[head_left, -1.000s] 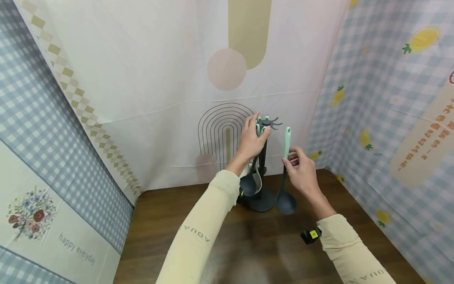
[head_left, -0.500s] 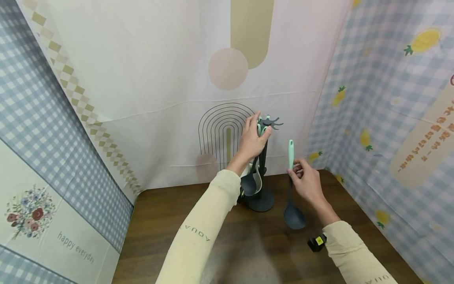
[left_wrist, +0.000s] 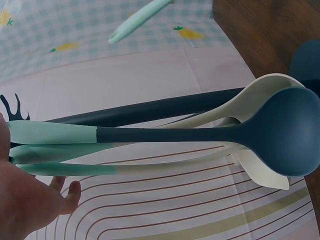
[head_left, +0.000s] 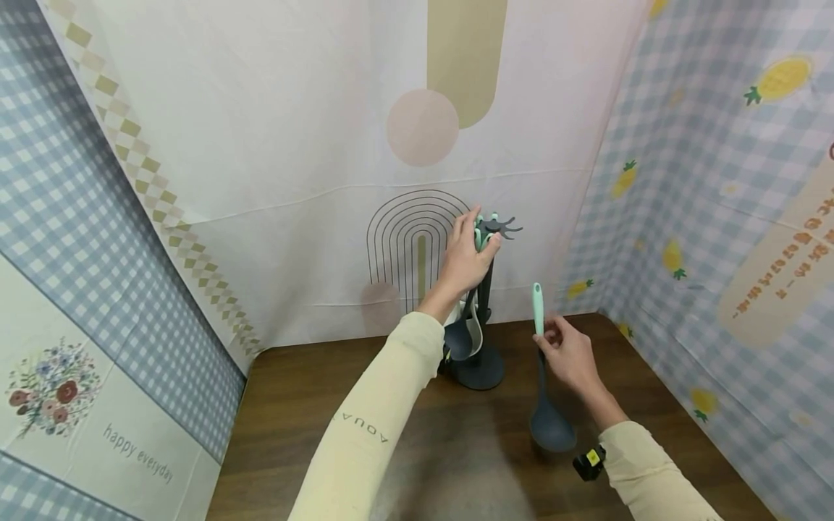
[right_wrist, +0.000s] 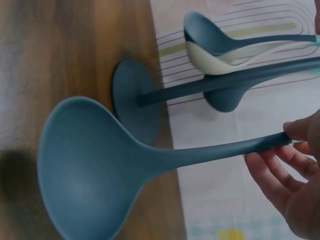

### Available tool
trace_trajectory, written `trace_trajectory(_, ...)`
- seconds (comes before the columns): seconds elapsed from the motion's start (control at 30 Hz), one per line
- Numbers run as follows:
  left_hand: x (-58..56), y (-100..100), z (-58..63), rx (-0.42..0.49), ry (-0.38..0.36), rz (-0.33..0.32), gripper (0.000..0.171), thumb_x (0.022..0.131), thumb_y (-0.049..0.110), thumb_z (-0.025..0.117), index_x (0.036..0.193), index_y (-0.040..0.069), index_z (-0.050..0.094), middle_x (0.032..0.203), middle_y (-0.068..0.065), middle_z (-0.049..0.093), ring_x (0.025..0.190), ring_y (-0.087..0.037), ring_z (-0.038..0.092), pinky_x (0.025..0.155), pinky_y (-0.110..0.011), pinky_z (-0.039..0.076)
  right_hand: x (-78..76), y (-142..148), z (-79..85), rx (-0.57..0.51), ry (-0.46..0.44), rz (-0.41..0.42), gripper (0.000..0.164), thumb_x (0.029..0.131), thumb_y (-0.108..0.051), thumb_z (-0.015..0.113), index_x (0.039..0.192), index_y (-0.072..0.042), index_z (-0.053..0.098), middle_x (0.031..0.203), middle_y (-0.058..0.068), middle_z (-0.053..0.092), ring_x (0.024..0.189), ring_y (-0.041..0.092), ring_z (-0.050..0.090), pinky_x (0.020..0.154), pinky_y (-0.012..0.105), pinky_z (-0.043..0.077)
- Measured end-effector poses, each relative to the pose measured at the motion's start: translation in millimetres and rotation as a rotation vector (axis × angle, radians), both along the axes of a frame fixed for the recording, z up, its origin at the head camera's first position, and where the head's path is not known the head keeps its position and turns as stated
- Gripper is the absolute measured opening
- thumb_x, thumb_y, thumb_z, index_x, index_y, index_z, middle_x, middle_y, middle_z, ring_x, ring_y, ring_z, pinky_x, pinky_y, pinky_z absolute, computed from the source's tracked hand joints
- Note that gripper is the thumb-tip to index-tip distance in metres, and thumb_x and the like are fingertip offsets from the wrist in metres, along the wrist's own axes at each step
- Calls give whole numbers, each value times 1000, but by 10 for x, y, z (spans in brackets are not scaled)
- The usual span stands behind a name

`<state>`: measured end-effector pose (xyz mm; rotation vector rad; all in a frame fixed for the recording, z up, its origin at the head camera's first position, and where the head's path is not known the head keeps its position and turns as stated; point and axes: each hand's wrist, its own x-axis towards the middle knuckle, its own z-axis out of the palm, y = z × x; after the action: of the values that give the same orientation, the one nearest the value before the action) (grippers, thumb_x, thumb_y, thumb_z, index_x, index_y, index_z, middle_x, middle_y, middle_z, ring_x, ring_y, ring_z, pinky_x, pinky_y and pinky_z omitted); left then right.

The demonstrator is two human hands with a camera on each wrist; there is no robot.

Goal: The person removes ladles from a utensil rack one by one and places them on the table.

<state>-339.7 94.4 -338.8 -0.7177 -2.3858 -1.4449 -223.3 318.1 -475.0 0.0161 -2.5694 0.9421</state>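
My right hand point(head_left: 568, 354) pinches a dark blue-grey ladle point(head_left: 552, 427) where its mint handle meets the shaft. The ladle hangs bowl-down, right of the utensil stand point(head_left: 478, 373) and apart from it; its big bowl point(right_wrist: 95, 165) fills the lower left of the right wrist view. Up at the stand's hooked top, my left hand point(head_left: 465, 257) grips around the hanging mint handles point(left_wrist: 55, 132), thumb in front. From there hang a dark spoon point(left_wrist: 287, 132), cream utensils point(left_wrist: 272, 82) behind it, and another dark utensil point(right_wrist: 225, 97) across the pole. The left fingertips are partly hidden.
The stand's round base rests on a brown wooden table point(head_left: 313, 405), near the back cloth point(head_left: 306, 275). A checked cloth with pineapples point(head_left: 684, 217) borders the right side. A small black device point(head_left: 589, 463) sits at the right wrist.
My right hand has carried the ladle down, toward the viewer and slightly right, away from the stand. The left hand has stayed at the stand's top.
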Motion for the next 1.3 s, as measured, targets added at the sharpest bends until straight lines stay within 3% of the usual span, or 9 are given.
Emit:
trace_trajectory(0.43,-19,-14,1,-1,9,-5,68,109,42,53,170,22,27,167,-5,32,137,-27,51,107,-46,48,107,101,-275,-60,-162,50,23,101,-13,74,119,-1,66,87,7,70,67,17,64,51,31,54)
trace_trajectory(0.73,-7,-22,17,-13,2,-7,67,110,40,53,170,22,27,167,-4,32,135,-27,52,105,-44,49,173,153,-533,11,-204,65,22,97,-12,77,113,-1,68,79,0,71,66,14,62,62,34,50)
trace_trajectory(1.13,8,18,46,-32,2,3,67,110,43,52,169,22,29,166,-3,33,138,-25,49,106,-43,49,250,132,-697,-87,-331,79,24,99,-10,74,119,1,67,84,9,74,54,19,64,49,34,54)
trace_trajectory(1.3,2,-11,40,-32,-4,11,67,110,44,52,169,22,28,166,-2,33,138,-26,49,106,-46,48,251,114,-776,-81,-373,78,24,98,-8,74,119,3,68,80,6,72,53,18,64,47,34,54)
